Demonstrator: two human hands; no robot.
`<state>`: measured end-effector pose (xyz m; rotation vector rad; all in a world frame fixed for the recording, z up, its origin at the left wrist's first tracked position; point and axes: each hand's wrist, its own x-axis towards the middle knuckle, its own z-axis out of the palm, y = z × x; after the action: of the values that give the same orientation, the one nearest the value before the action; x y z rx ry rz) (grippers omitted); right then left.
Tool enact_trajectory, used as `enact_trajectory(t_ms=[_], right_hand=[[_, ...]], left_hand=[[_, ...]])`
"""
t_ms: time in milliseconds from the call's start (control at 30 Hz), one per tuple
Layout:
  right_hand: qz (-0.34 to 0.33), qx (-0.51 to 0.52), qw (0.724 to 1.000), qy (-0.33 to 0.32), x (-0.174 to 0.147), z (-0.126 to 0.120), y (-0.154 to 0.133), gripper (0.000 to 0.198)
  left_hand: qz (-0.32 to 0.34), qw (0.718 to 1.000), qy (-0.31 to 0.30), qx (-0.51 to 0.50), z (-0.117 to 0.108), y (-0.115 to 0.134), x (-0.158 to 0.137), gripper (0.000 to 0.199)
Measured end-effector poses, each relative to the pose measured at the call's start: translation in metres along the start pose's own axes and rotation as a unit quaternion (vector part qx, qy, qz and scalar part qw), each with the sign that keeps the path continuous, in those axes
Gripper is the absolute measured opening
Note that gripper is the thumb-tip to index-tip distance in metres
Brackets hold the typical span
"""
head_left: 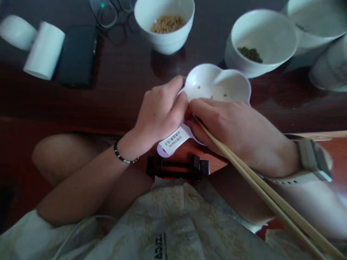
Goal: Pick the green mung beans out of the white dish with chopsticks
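Observation:
My left hand [159, 112] and my right hand [225, 124] meet at the near rim of a white flower-shaped dish [219, 85] that holds a few small grains. My right hand grips a pair of wooden chopsticks [260, 191] that run back toward my lower right. Both hands touch a pale purple tag with a white printed label [175, 142] at the table's edge. What my left fingers pinch is hidden between the hands. A bead bracelet sits on my left wrist and a watch [311, 162] on my right.
A white bowl of tan grains [165, 23] stands at the back, a white bowl with green bits [261, 41] to its right, more white bowls [322, 21] at far right. Two white cups [45, 50], a dark phone [78, 54] and glasses [108, 12] lie at left. A black clip [177, 168] is near my lap.

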<state>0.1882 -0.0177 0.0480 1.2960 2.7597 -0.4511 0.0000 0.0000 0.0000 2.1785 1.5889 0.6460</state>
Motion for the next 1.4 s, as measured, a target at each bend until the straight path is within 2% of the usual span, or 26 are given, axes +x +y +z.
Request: enact_trajectory(t_ms=[67, 233, 1233, 1400], right_hand=[[-0.009, 0.019, 1.000, 0.013, -0.001, 0.005, 0.003, 0.025], [-0.026, 0.046, 0.998, 0.045, -0.001, 0.012, 0.008, 0.023], [-0.019, 0.093, 0.995, 0.036, 0.004, 0.013, 0.010, 0.027], [-0.021, 0.110, 0.992, 0.052, 0.006, 0.012, 0.012, 0.029]], left_hand=[[-0.009, 1.000, -0.019, 0.009, -0.001, 0.000, 0.000, 0.024], [-0.002, 1.000, -0.014, 0.006, -0.002, -0.002, -0.001, 0.021], [-0.012, 1.000, -0.021, -0.015, -0.002, -0.005, 0.001, 0.021], [-0.008, 1.000, -0.018, 0.000, -0.001, -0.006, 0.001, 0.024]])
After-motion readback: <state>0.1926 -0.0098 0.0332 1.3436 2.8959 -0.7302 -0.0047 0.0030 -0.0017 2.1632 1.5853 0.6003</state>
